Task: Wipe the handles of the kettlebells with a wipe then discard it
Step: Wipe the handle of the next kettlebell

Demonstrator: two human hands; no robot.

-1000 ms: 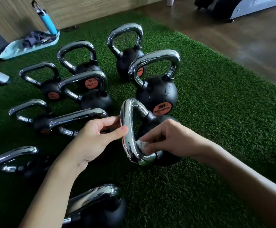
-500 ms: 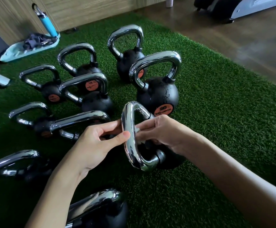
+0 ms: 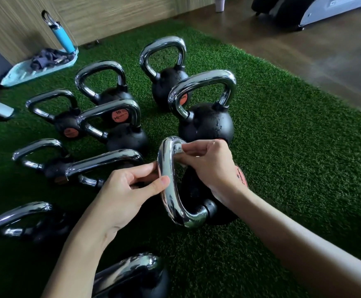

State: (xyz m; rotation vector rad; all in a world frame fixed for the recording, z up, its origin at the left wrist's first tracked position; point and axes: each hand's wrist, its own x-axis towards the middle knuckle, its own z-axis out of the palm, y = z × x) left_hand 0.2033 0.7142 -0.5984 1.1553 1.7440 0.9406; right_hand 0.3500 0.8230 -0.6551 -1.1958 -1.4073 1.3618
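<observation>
Within the right grip, clamped on a small pale wipe, the wipe presses the upper bend of the curved chrome handle of the tilted black kettlebell. The left grip pinches the bar just beside. Wrap the wipe round; sweep all 3 sides.

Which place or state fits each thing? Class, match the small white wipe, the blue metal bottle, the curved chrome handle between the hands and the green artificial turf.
Things:
1 small white wipe
2 blue metal bottle
3 curved chrome handle
4 green artificial turf

Places or states:
A pinched by the left hand
B lying under the kettlebells
C pinched in the right hand
D beside the wooden wall

Pairs: 1-C, 2-D, 3-A, 4-B
</observation>
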